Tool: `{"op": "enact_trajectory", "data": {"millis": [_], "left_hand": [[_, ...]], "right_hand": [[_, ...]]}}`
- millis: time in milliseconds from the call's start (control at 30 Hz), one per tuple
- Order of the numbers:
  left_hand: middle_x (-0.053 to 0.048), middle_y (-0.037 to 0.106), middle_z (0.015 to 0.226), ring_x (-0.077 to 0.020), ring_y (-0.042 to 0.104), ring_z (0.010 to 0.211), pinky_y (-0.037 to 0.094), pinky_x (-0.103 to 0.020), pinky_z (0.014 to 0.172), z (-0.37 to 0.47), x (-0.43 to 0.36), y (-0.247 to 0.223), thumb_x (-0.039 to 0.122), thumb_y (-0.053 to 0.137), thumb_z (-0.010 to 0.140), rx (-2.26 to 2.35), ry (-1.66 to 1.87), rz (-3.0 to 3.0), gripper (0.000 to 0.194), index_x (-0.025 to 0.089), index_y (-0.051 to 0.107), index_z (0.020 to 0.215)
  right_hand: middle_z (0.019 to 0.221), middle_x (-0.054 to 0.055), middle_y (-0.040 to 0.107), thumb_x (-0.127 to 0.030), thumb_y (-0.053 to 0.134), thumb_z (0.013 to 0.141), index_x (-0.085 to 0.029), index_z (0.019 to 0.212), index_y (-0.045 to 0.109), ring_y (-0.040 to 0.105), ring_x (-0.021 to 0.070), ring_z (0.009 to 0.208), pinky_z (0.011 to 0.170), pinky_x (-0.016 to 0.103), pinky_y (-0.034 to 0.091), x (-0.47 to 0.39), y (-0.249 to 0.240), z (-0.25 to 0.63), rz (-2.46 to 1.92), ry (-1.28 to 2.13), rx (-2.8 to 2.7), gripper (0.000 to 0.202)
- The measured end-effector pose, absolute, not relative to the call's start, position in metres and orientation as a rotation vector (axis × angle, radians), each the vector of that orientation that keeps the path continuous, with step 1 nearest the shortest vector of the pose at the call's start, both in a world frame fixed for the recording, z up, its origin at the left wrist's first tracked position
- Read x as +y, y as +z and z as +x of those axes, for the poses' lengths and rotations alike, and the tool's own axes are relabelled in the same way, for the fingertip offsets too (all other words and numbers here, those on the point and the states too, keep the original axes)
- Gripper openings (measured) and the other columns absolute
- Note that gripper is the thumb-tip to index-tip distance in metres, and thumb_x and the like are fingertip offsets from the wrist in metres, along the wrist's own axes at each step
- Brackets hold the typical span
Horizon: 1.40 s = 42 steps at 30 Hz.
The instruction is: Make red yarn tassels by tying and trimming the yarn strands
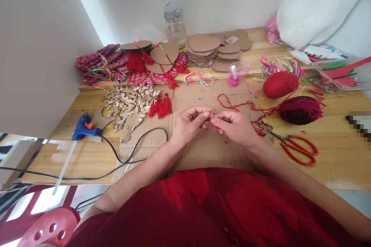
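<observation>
Close together over the cardboard sheet [191, 98], my left hand [189, 123] and my right hand [233, 125] pinch a small red and pink piece [213, 125] between their fingertips. The fingers hide most of it, so its shape cannot be made out. Red yarn [246, 104] runs behind my right hand to a red yarn ball [280, 84]. A dark and magenta yarn ball [300, 110] lies beside it. Orange-handled scissors [300, 148] lie right of my right forearm. Red tassels [160, 106] rest left of my hands.
Peanut shells [127, 100] lie back left, near a blue glue gun [85, 128] with its black cord [136, 154]. Behind stand cardboard stacks [203, 48], a bottle [175, 27] and a pink cup [234, 75]. A plastic tray [337, 71] sits back right.
</observation>
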<state>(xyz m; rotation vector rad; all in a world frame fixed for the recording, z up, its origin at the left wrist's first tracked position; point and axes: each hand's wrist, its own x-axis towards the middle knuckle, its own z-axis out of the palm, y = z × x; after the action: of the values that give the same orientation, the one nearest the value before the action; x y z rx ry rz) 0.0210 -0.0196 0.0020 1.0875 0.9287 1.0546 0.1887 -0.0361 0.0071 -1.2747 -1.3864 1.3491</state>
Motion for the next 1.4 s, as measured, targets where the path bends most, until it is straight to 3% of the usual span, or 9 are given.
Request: {"op": "enact_trajectory", "data": {"millis": [367, 600, 767, 833, 933, 1000, 1067, 1167, 1400], "left_hand": [[-0.004, 0.075, 0.077, -0.0122, 0.061, 0.068, 0.045, -0.024, 0.062, -0.054, 0.004, 0.025, 0.030, 0.078, 0.075, 1.248, 0.892, 1.592, 0.014, 0.018, 0.078, 0.083], [-0.003, 0.076, 0.082, -0.0138, 0.062, 0.073, 0.048, -0.029, 0.070, -0.107, 0.022, 0.042, 0.040, 0.083, 0.073, 1.196, 0.907, 1.457, 0.024, 0.020, 0.078, 0.085], [-0.004, 0.075, 0.087, -0.0177, 0.063, 0.083, 0.051, -0.037, 0.080, -0.135, 0.046, 0.057, 0.044, 0.070, 0.086, 1.476, 1.039, 1.584, 0.025, 0.019, 0.075, 0.091], [-0.004, 0.074, 0.100, -0.0236, 0.063, 0.100, 0.049, -0.047, 0.094, -0.133, 0.049, 0.058, 0.036, 0.068, 0.088, 1.722, 1.223, 1.742, 0.022, 0.019, 0.073, 0.101], [-0.004, 0.056, 0.143, -0.0311, 0.038, 0.137, 0.021, -0.056, 0.118, -0.107, 0.034, 0.053, 0.017, 0.070, 0.082, 1.812, 1.324, 1.927, 0.044, 0.020, 0.065, 0.126], [-0.009, 0.066, 0.129, -0.0288, 0.053, 0.124, 0.033, -0.052, 0.112, -0.077, 0.013, 0.048, 0.016, 0.062, 0.088, 1.545, 1.157, 2.094, 0.032, 0.017, 0.070, 0.119], [-0.006, 0.076, 0.100, -0.0213, 0.068, 0.091, 0.054, -0.038, 0.085, -0.044, -0.012, 0.042, 0.024, 0.063, 0.089, 1.340, 0.983, 2.089, 0.018, 0.020, 0.076, 0.101], [-0.009, 0.073, 0.113, -0.0189, 0.070, 0.090, 0.055, -0.027, 0.067, -0.003, -0.039, 0.032, 0.023, 0.068, 0.085, 0.940, 0.822, 1.831, 0.034, 0.021, 0.070, 0.119], [-0.007, 0.074, 0.100, -0.0183, 0.069, 0.089, 0.055, -0.034, 0.084, 0.024, -0.046, 0.017, 0.008, 0.064, 0.082, 0.884, 0.882, 2.044, 0.039, 0.021, 0.068, 0.119]], "right_hand": [[0.064, 0.000, 0.057, -0.044, 0.063, 0.087, -0.017, 0.079, 0.068, 0.043, 0.0127, 0.057, 0.055, 0.028, 0.031, -0.049, 0.022, 0.233, -1.447, 1.047, -1.757, 0.028], [0.069, 0.000, 0.063, -0.034, 0.058, 0.091, -0.020, 0.079, 0.068, 0.049, 0.0139, 0.061, 0.058, 0.029, 0.033, -0.060, 0.041, 0.245, -1.427, 0.914, -2.053, 0.021], [0.066, -0.001, 0.058, -0.034, 0.059, 0.089, -0.020, 0.077, 0.066, 0.048, 0.0134, 0.060, 0.058, 0.028, 0.032, -0.063, 0.043, 0.246, -1.470, 0.949, -2.022, 0.020], [0.065, -0.002, 0.056, -0.036, 0.060, 0.089, -0.019, 0.077, 0.066, 0.046, 0.0130, 0.059, 0.056, 0.028, 0.031, -0.064, 0.039, 0.243, -1.475, 1.022, -1.978, 0.021], [0.066, -0.002, 0.055, -0.038, 0.060, 0.090, -0.019, 0.079, 0.066, 0.046, 0.0129, 0.060, 0.056, 0.028, 0.031, -0.066, 0.033, 0.234, -1.482, 1.089, -1.926, 0.022], [0.066, -0.002, 0.056, -0.038, 0.059, 0.090, -0.019, 0.079, 0.065, 0.047, 0.0130, 0.061, 0.057, 0.028, 0.033, -0.066, 0.029, 0.229, -1.483, 1.111, -1.908, 0.023], [0.066, -0.001, 0.056, -0.038, 0.059, 0.090, -0.019, 0.077, 0.064, 0.047, 0.0131, 0.061, 0.057, 0.028, 0.033, -0.066, 0.027, 0.225, -1.477, 1.134, -1.898, 0.024], [0.066, -0.001, 0.057, -0.039, 0.060, 0.089, -0.019, 0.076, 0.064, 0.047, 0.0132, 0.060, 0.057, 0.028, 0.034, -0.065, 0.025, 0.221, -1.452, 1.160, -1.881, 0.025], [0.069, 0.001, 0.062, -0.042, 0.063, 0.088, -0.018, 0.082, 0.069, 0.051, 0.0145, 0.062, 0.056, 0.028, 0.035, -0.062, 0.025, 0.229, -1.391, 1.250, -1.797, 0.025]]}}
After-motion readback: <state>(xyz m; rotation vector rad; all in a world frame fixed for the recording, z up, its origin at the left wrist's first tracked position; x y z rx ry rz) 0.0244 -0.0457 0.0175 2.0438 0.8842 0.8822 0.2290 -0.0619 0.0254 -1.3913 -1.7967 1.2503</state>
